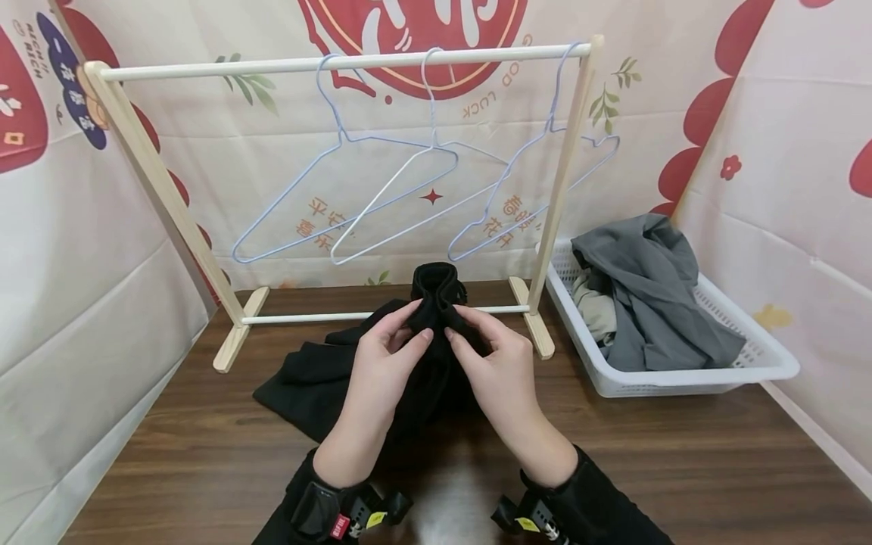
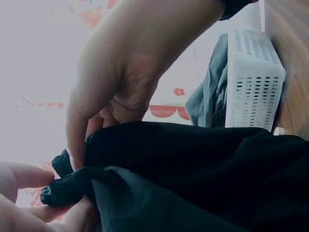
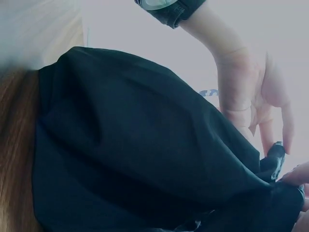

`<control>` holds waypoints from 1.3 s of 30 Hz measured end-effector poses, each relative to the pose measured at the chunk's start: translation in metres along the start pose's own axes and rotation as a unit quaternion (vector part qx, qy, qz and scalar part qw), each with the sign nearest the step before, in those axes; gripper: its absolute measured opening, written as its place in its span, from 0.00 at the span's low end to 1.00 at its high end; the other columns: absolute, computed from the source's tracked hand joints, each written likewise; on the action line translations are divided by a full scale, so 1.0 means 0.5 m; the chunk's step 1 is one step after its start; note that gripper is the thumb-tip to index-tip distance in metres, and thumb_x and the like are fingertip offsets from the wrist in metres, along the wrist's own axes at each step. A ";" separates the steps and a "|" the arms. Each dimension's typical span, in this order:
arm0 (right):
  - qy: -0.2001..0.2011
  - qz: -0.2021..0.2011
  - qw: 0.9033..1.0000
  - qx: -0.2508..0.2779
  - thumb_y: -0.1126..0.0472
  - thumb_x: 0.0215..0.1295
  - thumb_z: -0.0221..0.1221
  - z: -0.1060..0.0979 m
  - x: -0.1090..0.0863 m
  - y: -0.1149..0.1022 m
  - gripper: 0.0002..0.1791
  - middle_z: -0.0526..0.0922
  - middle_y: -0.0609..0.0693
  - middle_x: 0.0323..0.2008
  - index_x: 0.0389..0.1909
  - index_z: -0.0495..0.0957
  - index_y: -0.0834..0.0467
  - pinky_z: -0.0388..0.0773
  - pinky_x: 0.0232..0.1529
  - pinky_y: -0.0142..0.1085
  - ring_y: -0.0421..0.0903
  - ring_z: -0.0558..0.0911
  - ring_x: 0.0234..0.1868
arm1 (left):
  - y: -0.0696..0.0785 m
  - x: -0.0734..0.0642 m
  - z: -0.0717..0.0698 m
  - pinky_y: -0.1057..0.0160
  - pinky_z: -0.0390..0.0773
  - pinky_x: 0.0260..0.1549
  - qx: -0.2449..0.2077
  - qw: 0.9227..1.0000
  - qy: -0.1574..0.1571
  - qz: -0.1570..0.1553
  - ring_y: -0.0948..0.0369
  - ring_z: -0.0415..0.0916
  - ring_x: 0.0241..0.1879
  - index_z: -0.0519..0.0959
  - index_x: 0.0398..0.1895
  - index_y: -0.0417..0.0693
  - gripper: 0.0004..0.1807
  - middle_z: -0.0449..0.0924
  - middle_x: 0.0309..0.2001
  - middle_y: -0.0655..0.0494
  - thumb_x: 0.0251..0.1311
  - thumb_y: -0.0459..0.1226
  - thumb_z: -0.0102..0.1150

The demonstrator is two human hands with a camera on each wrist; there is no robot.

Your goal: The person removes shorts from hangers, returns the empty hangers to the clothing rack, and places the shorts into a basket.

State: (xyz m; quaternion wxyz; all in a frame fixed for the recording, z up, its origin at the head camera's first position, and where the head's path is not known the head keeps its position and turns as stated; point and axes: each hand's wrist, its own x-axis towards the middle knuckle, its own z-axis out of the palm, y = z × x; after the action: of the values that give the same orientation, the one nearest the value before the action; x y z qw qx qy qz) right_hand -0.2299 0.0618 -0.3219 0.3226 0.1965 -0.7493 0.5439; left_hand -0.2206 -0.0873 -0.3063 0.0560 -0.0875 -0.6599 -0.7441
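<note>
A dark black garment (image 1: pixel 306 382) with a gathered edge lies partly on the wooden table, its band raised toward the clothes rack. My left hand (image 1: pixel 384 371) pinches one side of that band between thumb and fingers; my right hand (image 1: pixel 500 371) pinches the other side, close by. In the left wrist view, the cloth (image 2: pixel 193 169) hangs in folds below both hands. Loose fabric (image 3: pixel 135 125) fills much of the right wrist view. Whether it is trousers or another piece of clothing cannot be made out.
Behind the hands stands a wooden rack (image 1: pixel 163 189) with a white rail (image 1: pixel 272 66). A blue hanger (image 1: pixel 286 198), a white hanger (image 1: pixel 381 193) and another blue hanger (image 1: pixel 487 204) hang from it. At right, a white basket (image 1: pixel 770 363) holds grey clothing (image 1: pixel 654 295) and beige cloth (image 1: pixel 595 310).
</note>
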 end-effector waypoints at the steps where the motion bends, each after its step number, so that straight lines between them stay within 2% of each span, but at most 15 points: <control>1: -0.002 0.004 1.000 -0.001 0.71 0.58 0.67 0.000 0.000 -0.001 0.15 0.86 0.48 0.43 0.47 0.85 0.59 0.80 0.40 0.31 0.39 0.84 0.43 | -0.001 -0.001 0.000 0.57 0.75 0.53 -0.003 1.000 -0.005 0.003 0.53 0.73 0.59 0.73 0.65 0.42 0.23 0.71 0.62 0.45 0.66 0.29 0.56; 8: -0.017 0.024 1.000 0.000 0.69 0.60 0.66 0.002 -0.003 -0.005 0.16 0.85 0.47 0.46 0.50 0.84 0.57 0.80 0.43 0.36 0.40 0.83 0.47 | -0.003 -0.007 0.007 0.55 0.71 0.57 0.009 0.999 -0.013 0.030 0.53 0.66 0.64 0.72 0.66 0.43 0.22 0.67 0.63 0.46 0.68 0.29 0.53; 13: -0.033 0.030 0.999 0.008 0.67 0.62 0.65 0.005 -0.011 -0.007 0.18 0.83 0.48 0.50 0.54 0.82 0.56 0.79 0.48 0.38 0.41 0.80 0.51 | 0.001 -0.010 0.009 0.54 0.69 0.58 -0.011 0.999 -0.022 0.021 0.55 0.65 0.65 0.69 0.68 0.42 0.23 0.65 0.64 0.45 0.70 0.29 0.49; 18: -0.036 0.022 0.999 -0.002 0.64 0.61 0.66 0.008 -0.013 -0.008 0.20 0.82 0.48 0.50 0.55 0.80 0.56 0.78 0.49 0.39 0.41 0.79 0.50 | 0.002 -0.013 0.011 0.55 0.68 0.60 -0.022 0.999 -0.038 0.015 0.55 0.63 0.66 0.65 0.70 0.42 0.24 0.61 0.66 0.46 0.74 0.35 0.44; 24: -0.027 0.026 0.999 -0.030 0.61 0.57 0.70 0.009 -0.011 -0.008 0.21 0.82 0.47 0.48 0.52 0.81 0.57 0.77 0.48 0.40 0.42 0.79 0.48 | 0.003 -0.017 0.010 0.54 0.66 0.61 0.001 0.998 -0.055 0.018 0.54 0.58 0.68 0.64 0.71 0.41 0.25 0.60 0.67 0.46 0.75 0.41 0.40; 30: -0.018 0.029 0.998 -0.050 0.59 0.52 0.74 0.008 -0.010 -0.007 0.25 0.82 0.47 0.47 0.53 0.80 0.56 0.76 0.47 0.41 0.42 0.79 0.47 | 0.003 -0.020 0.006 0.53 0.66 0.61 0.026 0.997 -0.064 0.036 0.53 0.60 0.65 0.67 0.69 0.40 0.24 0.64 0.62 0.45 0.76 0.41 0.40; 35: -0.018 0.024 0.998 -0.062 0.60 0.49 0.75 0.008 -0.009 -0.004 0.30 0.81 0.48 0.48 0.56 0.79 0.56 0.75 0.46 0.40 0.42 0.78 0.45 | 0.004 -0.020 0.007 0.50 0.67 0.61 0.039 0.996 -0.071 0.041 0.52 0.63 0.64 0.68 0.68 0.41 0.24 0.65 0.61 0.46 0.76 0.42 0.41; 39: -0.018 0.027 0.996 -0.081 0.62 0.49 0.75 0.005 -0.006 0.001 0.29 0.82 0.48 0.47 0.56 0.80 0.56 0.77 0.44 0.39 0.41 0.79 0.43 | 0.004 -0.021 0.008 0.52 0.68 0.60 0.053 0.995 -0.074 0.041 0.54 0.64 0.63 0.71 0.67 0.42 0.22 0.66 0.62 0.49 0.75 0.41 0.43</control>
State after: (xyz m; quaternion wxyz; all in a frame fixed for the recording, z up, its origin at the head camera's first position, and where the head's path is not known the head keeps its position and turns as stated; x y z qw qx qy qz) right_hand -0.2287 0.0593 -0.3248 0.3093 0.1589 -0.8014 0.4868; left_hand -0.2099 -0.0838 -0.3062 0.0424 -0.1661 -0.6969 -0.6964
